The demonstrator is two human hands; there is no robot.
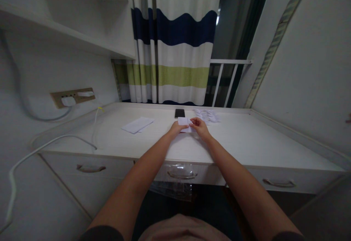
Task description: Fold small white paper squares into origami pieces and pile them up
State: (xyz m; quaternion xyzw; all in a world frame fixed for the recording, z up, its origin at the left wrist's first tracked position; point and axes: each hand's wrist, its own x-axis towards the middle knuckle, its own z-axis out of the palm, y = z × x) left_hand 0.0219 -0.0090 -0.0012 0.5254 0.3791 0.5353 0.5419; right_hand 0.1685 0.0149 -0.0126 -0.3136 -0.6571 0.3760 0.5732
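Note:
Both of my hands meet over the middle of the white desk, around a small white piece of paper (183, 120). My left hand (174, 129) grips its left side, with the thumb lying across the front. My right hand (200, 127) pinches the right edge between thumb and fingers. A sliver of something reddish shows under the paper, too small to name. Just behind the hands lies a dark phone-like rectangle (180, 113). Several crumpled or folded white paper pieces (207, 115) are heaped behind my right hand. Left of my hands lies a flat stack of white paper sheets (138, 124).
A white cable (65, 136) runs over the desk's left side, near a wall socket (72, 97) with plugs in it. Drawer handles (182, 175) line the front edge. A shelf (68, 29) overhangs the left. Behind the desk hang a striped curtain (183, 51) and a white rail (231, 61).

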